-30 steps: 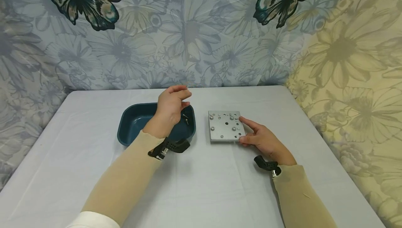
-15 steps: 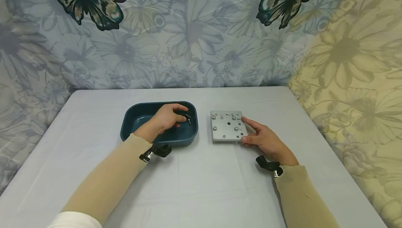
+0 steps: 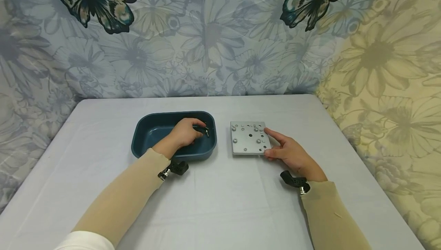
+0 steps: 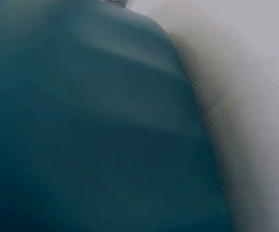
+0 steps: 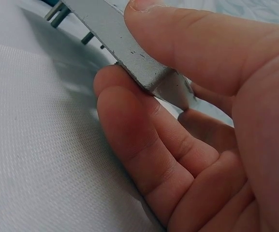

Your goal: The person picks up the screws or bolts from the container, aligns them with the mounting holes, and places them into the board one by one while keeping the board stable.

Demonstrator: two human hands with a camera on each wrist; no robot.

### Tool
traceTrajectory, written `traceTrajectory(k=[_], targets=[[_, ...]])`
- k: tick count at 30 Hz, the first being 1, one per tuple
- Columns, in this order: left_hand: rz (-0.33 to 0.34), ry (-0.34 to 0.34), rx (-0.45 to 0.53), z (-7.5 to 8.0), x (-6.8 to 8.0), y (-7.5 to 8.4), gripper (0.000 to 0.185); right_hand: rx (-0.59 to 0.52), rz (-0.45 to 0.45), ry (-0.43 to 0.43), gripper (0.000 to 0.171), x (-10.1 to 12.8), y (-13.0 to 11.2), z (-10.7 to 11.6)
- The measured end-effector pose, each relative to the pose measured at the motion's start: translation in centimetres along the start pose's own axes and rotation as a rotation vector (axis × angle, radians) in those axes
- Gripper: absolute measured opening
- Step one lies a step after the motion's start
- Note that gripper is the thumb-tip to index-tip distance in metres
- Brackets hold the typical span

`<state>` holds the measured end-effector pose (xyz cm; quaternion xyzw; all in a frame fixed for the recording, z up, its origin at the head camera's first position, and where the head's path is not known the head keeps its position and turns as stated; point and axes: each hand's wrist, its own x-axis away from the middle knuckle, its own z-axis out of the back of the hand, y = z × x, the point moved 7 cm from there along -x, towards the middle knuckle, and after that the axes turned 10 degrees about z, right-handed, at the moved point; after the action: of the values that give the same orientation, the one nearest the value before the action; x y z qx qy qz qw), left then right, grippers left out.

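A dark teal tray [image 3: 144,121] sits at mid-table; in the left wrist view only its blurred wall [image 4: 91,125] shows. My left hand [image 3: 193,131] is down inside the tray, fingers curled, fingertips pinching a small dark screw [image 3: 206,130] at the tray's right end. To the tray's right lies a square grey metal plate [image 3: 248,141] with holes and several screws in it. My right hand [image 3: 275,146] holds its near right corner. In the right wrist view the thumb [image 5: 187,43] lies on top of the plate [image 5: 110,29], with the fingers [image 5: 129,125] beneath its edge.
The table [image 3: 220,204] is covered with a white cloth. A flower and butterfly cloth [image 3: 206,35] hangs behind and along the right side. Black camera mounts [image 3: 293,181] sit at both wrists.
My left hand dropped from above the tray's rim into the tray and curled its fingers at the screws. The right hand and plate stayed where they were.
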<state>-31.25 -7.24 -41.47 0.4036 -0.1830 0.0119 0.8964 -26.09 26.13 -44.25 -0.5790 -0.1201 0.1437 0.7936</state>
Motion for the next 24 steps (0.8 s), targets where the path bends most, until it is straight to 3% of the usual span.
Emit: traceTrajectory(k=[6,14,18,24], targets=[[-0.036,0.055,-0.124,0.4,0.0,0.2,0.032,-0.013,-0.005,0.003,0.093,0.0,0.0,0.0],[0.003,0.16,-0.216,1.1,-0.2,-0.4,0.025,0.001,-0.003,-0.001,0.093,0.0,0.0,-0.1],[-0.009,0.149,-0.244,1.4,-0.1,-0.6,0.025,0.016,-0.001,-0.001,0.094,-0.1,0.2,0.0],[-0.082,0.082,-0.265,1.7,0.0,-0.8,0.027,0.02,-0.002,-0.002,0.094,0.0,0.2,0.1]])
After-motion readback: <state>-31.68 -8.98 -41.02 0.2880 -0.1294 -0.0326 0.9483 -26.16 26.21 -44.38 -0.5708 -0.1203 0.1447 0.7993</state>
